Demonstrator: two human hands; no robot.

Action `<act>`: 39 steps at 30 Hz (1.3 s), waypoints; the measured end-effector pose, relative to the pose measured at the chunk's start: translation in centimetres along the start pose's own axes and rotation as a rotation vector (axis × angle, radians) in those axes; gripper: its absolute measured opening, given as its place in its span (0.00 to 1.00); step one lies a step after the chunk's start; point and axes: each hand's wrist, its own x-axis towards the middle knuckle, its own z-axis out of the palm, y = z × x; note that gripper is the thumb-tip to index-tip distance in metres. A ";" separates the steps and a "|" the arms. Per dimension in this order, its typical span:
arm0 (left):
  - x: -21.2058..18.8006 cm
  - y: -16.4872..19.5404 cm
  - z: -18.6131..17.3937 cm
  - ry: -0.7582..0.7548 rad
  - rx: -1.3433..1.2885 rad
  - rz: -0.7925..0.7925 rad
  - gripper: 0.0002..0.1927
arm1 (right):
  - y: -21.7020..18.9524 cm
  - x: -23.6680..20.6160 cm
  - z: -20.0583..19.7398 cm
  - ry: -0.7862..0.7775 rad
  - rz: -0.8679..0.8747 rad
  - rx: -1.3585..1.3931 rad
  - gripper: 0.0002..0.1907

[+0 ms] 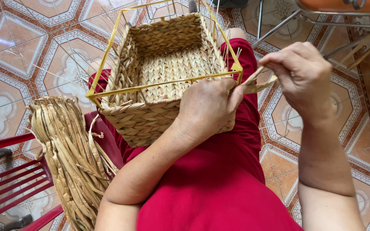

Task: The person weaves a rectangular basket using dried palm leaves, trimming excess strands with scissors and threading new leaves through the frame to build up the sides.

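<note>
A half-woven straw basket (159,72) on a yellow wire frame (108,51) rests on my lap, over red clothing. My left hand (208,107) presses against the basket's near right corner, fingers closed on the braided straw strand (258,84) where it meets the frame. My right hand (302,77) is to the right of the basket, pinching the same strand and holding it taut between both hands.
A thick bundle of braided straw (71,154) hangs over a red chair (13,179) at my left. Patterned floor tiles (26,47) lie all around. Metal chair legs (279,25) and loose straw stalks (365,42) stand at the upper right.
</note>
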 end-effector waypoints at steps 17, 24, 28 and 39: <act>-2.2 -6.8 -13.8 0.437 -0.355 -0.037 0.13 | -7.2 -0.6 8.5 0.023 0.600 0.562 0.18; -3.7 -16.0 -20.5 0.380 -0.691 0.106 0.12 | -0.9 8.9 9.2 0.198 0.747 1.139 0.32; -2.3 -23.5 -20.0 0.339 -0.710 0.049 0.06 | 0.1 8.2 9.6 0.227 0.693 1.051 0.40; -6.9 -31.9 -13.4 0.686 -0.190 -0.265 0.13 | -2.1 3.6 18.0 0.155 0.634 0.481 0.29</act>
